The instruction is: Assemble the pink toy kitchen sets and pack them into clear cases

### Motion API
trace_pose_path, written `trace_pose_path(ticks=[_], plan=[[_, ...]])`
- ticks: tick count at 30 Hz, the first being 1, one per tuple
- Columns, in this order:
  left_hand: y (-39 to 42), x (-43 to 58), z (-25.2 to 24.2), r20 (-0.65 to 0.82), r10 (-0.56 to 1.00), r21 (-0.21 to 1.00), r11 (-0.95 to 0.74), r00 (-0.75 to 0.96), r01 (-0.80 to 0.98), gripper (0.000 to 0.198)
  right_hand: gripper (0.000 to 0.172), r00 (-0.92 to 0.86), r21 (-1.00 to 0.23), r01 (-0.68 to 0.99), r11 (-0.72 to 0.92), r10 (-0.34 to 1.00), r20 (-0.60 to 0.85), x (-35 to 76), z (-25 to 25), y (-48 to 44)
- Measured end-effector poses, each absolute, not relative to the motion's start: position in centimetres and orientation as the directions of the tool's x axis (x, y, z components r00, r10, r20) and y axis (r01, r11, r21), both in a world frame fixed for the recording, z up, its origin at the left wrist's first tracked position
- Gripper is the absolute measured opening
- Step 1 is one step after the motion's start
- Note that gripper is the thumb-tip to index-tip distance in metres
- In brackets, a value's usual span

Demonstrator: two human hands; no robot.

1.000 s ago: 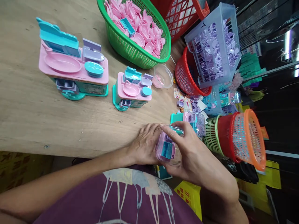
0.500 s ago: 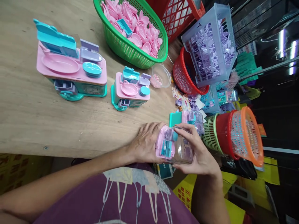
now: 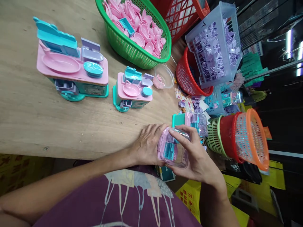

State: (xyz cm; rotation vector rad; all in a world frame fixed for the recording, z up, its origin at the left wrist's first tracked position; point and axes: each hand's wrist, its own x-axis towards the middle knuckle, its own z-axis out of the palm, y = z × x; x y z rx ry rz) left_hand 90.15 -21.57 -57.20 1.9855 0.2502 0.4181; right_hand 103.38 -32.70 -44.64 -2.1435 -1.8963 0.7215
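Observation:
My left hand [image 3: 150, 143] is wrapped round the base of a small toy kitchen [image 3: 168, 151], which has a pink top with turquoise and purple parts. Fingers and thumb of my right hand [image 3: 195, 154] grip a clear plastic cover [image 3: 181, 160] that encloses the toy's top side. Whether the cover's rim is fully seated is hidden by my fingers. Just beyond my hands lies another toy kitchen [image 3: 178, 119] with a clear cover [image 3: 203, 123]. Two uncovered toy kitchens, one larger [image 3: 73, 72] and one smaller [image 3: 133, 90], stand upright on the wooden table [image 3: 94, 126].
A green basket [image 3: 139, 61] of pink parts stands at the back, beside a clear round tub [image 3: 167, 75]. Along the right are a red basket [image 3: 187, 77], a translucent crate [image 3: 213, 60] of purple parts and an orange basket [image 3: 257, 138]. Yellow boxes [image 3: 191, 195] lie below.
My right hand has moved left, pushing the clear cover closer onto the toy kitchen in my left hand. The left hand stays almost in place.

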Motion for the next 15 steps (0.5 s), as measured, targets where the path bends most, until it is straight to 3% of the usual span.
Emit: trace_pose_path(ticks=[7, 15], plan=[[-21.41, 90.09, -56.81, 0.162, 0.357, 0.910, -0.415, 0.920, 0.001, 0.101, 0.092, 0.157, -0.410, 0.876, -0.255, 0.953, -0.257, 102.67, -44.61, -33.32], [-21.31, 90.13, -56.94, 0.160, 0.347, 0.911, -0.412, 0.924, -0.003, 0.102, 0.095, 0.093, -0.415, 0.884, -0.215, 0.951, -0.294, 103.14, -44.25, -32.90]])
